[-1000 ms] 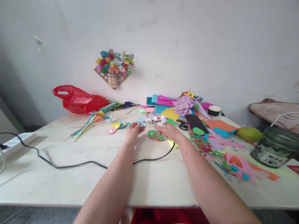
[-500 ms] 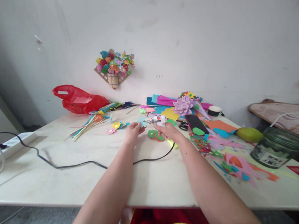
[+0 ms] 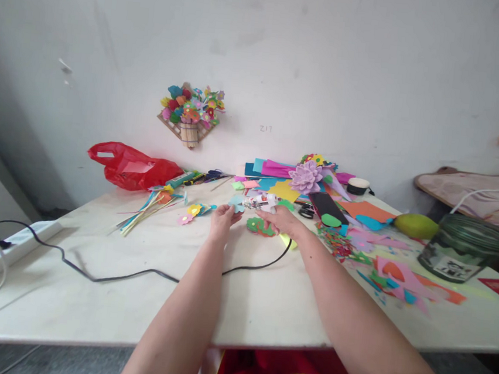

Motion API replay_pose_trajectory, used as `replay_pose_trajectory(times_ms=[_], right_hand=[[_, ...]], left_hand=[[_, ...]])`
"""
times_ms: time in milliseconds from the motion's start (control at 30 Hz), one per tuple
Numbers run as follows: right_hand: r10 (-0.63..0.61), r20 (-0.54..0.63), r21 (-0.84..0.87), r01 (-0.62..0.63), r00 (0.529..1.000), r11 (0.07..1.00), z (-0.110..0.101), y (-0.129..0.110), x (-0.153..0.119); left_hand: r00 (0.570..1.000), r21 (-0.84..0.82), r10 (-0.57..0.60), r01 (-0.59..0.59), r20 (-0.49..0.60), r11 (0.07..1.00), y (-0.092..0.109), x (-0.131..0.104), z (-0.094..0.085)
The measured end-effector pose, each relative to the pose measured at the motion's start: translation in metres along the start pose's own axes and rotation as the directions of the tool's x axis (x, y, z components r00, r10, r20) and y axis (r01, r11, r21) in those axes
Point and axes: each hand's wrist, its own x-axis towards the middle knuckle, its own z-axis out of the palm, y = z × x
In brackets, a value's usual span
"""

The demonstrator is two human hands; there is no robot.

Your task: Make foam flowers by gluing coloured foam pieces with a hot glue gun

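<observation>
I'm seeing a smooth black cord [image 3: 255,266] curving beneath the left forearm [image 3: 192,302] across the counter [image 3: 87,312]; shifting that arm could be snagging it. The left hand [image 3: 224,215] is pinching a thin, scalloped pale-blue flower [image 3: 236,202]; the right hand [image 3: 285,218] is gripping a white glue gun [image 3: 268,200] aimed at it, so slipping could be burning fingers. Beyond, a layered lilac flower [image 3: 306,176] is resting by flat sheets [image 3: 285,189].

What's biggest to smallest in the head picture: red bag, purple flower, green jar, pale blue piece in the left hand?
1. Green jar, looks nearer
2. Red bag
3. Purple flower
4. Pale blue piece, partly hidden
</observation>
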Motion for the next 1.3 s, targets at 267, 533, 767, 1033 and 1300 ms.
replay_pose_trajectory(times_ms=[267,533,767,1033,1300], right_hand=[[0.0,-0.002,0.01,0.0,1.0,1.0,-0.0004,0.0007,0.0002],[0.003,-0.006,0.01,-0.003,1.0,1.0,0.0005,0.0024,0.0022],[0.018,-0.012,0.021,-0.018,1.0,1.0,-0.0001,0.0016,0.0023],[0.02,-0.003,0.003,-0.02,1.0,1.0,0.0002,0.0011,0.0013],[0.012,0.003,0.001,-0.012,1.0,1.0,0.0011,0.0012,0.0012]], left_hand=[[1.0,0.002,0.003,-0.003,0.017,1.0,-0.0008,0.0006,-0.001],[0.999,0.0,-0.012,0.012,0.031,1.0,0.0008,-0.0015,0.0006],[1.0,-0.009,-0.007,0.007,0.023,1.0,0.0008,-0.0011,-0.0004],[1.0,-0.026,-0.002,0.002,0.009,1.0,0.0012,-0.0009,-0.0002],[1.0,-0.011,0.004,-0.004,0.03,1.0,0.001,-0.0015,0.0]])
